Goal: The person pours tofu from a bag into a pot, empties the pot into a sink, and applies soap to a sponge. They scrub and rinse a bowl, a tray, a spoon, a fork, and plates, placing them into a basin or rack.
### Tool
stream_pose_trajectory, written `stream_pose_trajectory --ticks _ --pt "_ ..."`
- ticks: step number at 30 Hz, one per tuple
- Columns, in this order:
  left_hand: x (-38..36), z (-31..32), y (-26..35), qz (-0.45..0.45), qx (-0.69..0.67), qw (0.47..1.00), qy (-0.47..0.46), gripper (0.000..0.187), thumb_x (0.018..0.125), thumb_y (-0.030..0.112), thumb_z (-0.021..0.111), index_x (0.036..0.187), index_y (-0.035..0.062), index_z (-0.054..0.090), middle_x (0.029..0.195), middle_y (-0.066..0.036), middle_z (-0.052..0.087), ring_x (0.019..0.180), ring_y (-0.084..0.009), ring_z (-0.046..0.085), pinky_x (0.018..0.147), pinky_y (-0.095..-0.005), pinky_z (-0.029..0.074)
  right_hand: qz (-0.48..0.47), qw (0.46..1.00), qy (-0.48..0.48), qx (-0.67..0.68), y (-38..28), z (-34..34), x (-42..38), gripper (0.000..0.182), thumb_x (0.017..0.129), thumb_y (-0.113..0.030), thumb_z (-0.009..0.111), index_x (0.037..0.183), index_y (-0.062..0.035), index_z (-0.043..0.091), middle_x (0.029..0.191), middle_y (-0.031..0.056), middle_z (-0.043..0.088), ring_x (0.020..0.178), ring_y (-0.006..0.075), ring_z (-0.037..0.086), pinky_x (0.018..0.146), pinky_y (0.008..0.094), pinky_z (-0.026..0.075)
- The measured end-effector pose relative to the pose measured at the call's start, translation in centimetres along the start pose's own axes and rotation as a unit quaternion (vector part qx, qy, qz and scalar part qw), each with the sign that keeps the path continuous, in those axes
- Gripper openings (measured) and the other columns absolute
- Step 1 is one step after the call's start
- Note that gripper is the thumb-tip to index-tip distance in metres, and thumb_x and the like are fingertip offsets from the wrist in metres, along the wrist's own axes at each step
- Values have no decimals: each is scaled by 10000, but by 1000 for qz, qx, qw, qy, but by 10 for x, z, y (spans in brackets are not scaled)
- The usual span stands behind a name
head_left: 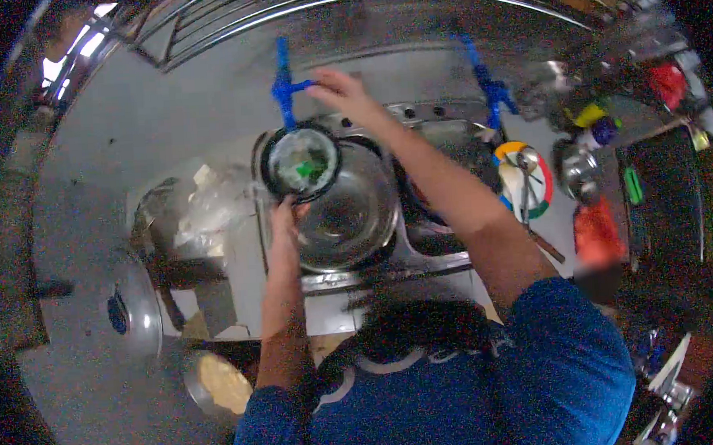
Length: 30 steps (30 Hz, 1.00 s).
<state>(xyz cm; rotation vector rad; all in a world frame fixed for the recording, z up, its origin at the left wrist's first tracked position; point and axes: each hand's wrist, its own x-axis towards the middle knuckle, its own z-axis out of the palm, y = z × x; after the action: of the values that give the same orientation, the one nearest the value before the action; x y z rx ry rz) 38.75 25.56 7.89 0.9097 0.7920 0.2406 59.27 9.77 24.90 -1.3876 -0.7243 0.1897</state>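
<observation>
- A dark-rimmed round bowl point(267, 169) is being held by the left hand point(288, 216) beneath a blue tap point(283, 91), over a wide, shiny basin point(386, 213) in the steel sink point(327, 282).
- Left fingers: the bowl's near edge is being gripped.
- Right hand point(342, 93): the fingers are being held loosely bent at the end of the tap's lever; whether they are closed on it cannot be told.
- Handling (judged): a light to moderate, stiff load is being expected, more so if liquid is inside; a wet rim would be slippery. Hold is best being taken low on the wall, with the rim kept level.
- Contents: a pale, cloudy layer and a bright green piece point(309, 171) are being shown; their nature is being blurred.
- Materials: matte blue plastic-looking tap, smooth reflective basin, and crinkled clear plastic point(199, 223) to the left are being noted.
- On the right, a plate point(511, 147) with a multicoloured rim is being crossed by cutlery point(524, 193).
</observation>
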Motion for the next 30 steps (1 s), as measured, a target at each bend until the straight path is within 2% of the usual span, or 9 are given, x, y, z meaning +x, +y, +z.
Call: stream_pose_trajectory --ticks 2,4,10,13,17,19,22,26,30 --pt "-14 21 5 28 -9 999 15 239 738 4 426 959 -75 384 796 -188 543 537 -258 579 451 -294 522 219 960 -9 173 10 1 -19 406 799 -354 474 1009 -9 508 918 112 567 827 184 553 729 267 439" --pt "-6 11 0 39 15 999 8 254 737 0 427 969 -83 362 795 -194 538 539 -267 577 470 -303 523 356 926 -30 120 53 6 -28 459 795 -422 435 953 0 523 869 110 570 808 194 557 720 278 449" --pt "2 6 -16 8 28 999 27 277 730 -7 459 974 -71 343 806 -184 520 540 -266 571 482 -311 521 455 861 -59 219 82 49 -43 424 781 -406 460 872 2 529 808 115 572 767 214 566 708 323 467" --pt "0 -4 -25 -29 32 999 15 280 724 -4 472 966 -65 344 810 -189 516 542 -256 567 473 -308 519 492 793 -1 358 110 78 -48 324 791 -351 457 812 -32 514 696 87 549 632 188 538 573 300 451" --pt "-20 1 -14 -33 53 997 48 289 721 -3 486 974 -56 359 815 -184 518 540 -257 560 481 -323 524 383 840 -100 371 165 92 -53 233 794 -293 453 704 -80 483 575 20 460 381 111 359 346 261 277" --pt "-20 2 -16 -23 78 996 29 293 720 -4 489 979 -54 361 819 -184 518 540 -263 559 484 -330 526 384 906 -94 154 134 90 -50 113 772 -168 444 752 -62 476 579 36 468 417 141 404 372 280 302" --pt "-38 15 -5 -5 89 996 5 296 719 -8 491 980 -52 359 819 -184 518 542 -269 560 489 -338 529 171 948 135 -230 117 86 -28 110 750 -114 432 815 -49 492 622 74 496 544 191 484 476 297 377" --pt "-43 10 -12 -3 34 999 -4 314 718 -15 487 998 -43 348 845 -170 516 560 -270 560 492 -339 532 -1 969 243 -45 -26 59 -15 232 674 9 485 877 -89 539 775 107 550 646 223 520 605 294 422" --pt "-44 13 -19 -24 43 999 -1 393 717 -20 479 1068 1 305 942 -163 489 596 -272 563 488 -337 533 -32 977 194 -88 -44 60 -13 313 645 50 485 927 -83 517 847 104 550 701 231 533 619 296 425"
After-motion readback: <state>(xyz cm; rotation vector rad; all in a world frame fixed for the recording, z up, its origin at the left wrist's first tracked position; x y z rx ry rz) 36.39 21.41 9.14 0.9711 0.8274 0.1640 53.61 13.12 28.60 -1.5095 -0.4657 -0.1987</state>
